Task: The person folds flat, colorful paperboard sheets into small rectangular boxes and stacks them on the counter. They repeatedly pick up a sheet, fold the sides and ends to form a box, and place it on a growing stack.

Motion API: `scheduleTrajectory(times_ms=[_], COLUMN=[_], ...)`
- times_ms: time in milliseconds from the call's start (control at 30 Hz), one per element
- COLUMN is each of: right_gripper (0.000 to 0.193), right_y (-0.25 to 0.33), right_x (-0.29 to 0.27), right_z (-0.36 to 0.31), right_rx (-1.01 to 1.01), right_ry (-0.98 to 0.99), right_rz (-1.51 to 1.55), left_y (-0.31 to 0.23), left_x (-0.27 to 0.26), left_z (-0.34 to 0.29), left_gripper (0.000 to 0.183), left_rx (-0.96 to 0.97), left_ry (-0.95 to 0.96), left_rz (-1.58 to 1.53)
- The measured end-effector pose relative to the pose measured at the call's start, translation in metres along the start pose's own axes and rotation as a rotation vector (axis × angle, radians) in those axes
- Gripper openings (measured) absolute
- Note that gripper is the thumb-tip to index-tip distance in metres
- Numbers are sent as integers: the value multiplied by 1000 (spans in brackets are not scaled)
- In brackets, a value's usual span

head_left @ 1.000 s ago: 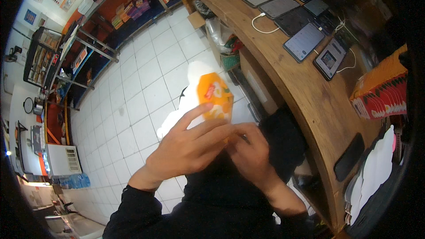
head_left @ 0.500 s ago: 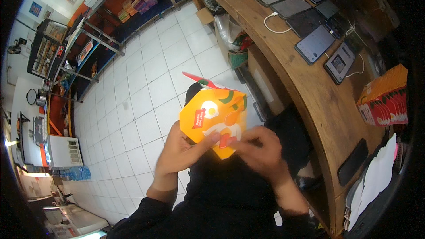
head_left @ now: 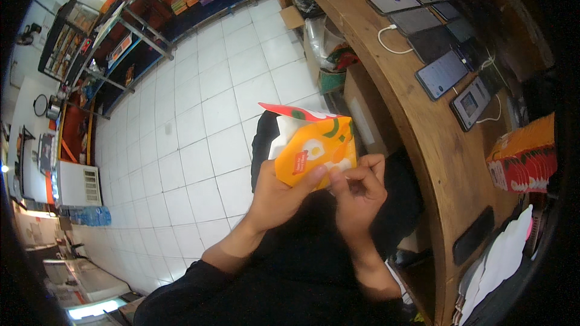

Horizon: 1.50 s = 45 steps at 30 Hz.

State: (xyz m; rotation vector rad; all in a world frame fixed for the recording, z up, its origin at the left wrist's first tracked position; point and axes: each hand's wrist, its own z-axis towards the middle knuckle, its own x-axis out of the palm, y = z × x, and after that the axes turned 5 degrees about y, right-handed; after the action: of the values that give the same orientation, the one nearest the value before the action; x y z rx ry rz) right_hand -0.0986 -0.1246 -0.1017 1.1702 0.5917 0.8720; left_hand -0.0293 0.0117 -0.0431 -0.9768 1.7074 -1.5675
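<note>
Above my lap I hold a folding paper food box (head_left: 308, 145), orange with a fried-egg picture and a small red label. Its red-and-white flap stands up at the far side, and white inner card shows at its left. My left hand (head_left: 279, 196) grips the lower left edge, thumb lying on the orange face. At the lower right edge, my right hand (head_left: 360, 196) pinches the card between thumb and bent fingers. Both thumbs are close together on the near edge. The fingers behind the card are hidden.
The wooden desk (head_left: 411, 127) curves along my right. On it lie several phones (head_left: 441, 72) with white cables, a stack of similar folded cartons (head_left: 522, 154), a dark phone (head_left: 474, 235) and white paper sheets (head_left: 498, 268). A metal shelf (head_left: 145, 33) stands beyond the tiled floor (head_left: 193, 115).
The box has shifted right and turned, and its red flap and white inside show more. My right hand, blurred before, now pinches the lower right edge. The left hand keeps its hold.
</note>
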Motion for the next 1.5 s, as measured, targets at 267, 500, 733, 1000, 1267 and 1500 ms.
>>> scheduleTrajectory(times_ms=[267, 500, 733, 1000, 1267, 1500], right_gripper=[22, 21, 20, 22, 21, 17], right_y=[7, 16, 30, 39, 42, 48], right_x=[7, 5, 2, 10, 4, -11], right_z=[-4, 2, 6, 8, 10, 17], right_rx=[1, 29, 50, -86, -91, -59], right_ry=[-54, 19, 92, -5, 58, 217], right_rz=[-35, -49, -93, -176, -187, -205], left_y=[9, 4, -5, 2, -16, -6], left_x=[0, -4, -13, -9, -18, -16], left_z=[-5, -7, -9, -8, -12, -6], left_gripper=[32, 34, 34, 36, 41, 54], left_rx=[-23, -2, -20, -12, -54, 106], left_ry=[-28, -46, -19, -39, 54, 187], left_rz=[-91, -44, 2, -294, -111, 81])
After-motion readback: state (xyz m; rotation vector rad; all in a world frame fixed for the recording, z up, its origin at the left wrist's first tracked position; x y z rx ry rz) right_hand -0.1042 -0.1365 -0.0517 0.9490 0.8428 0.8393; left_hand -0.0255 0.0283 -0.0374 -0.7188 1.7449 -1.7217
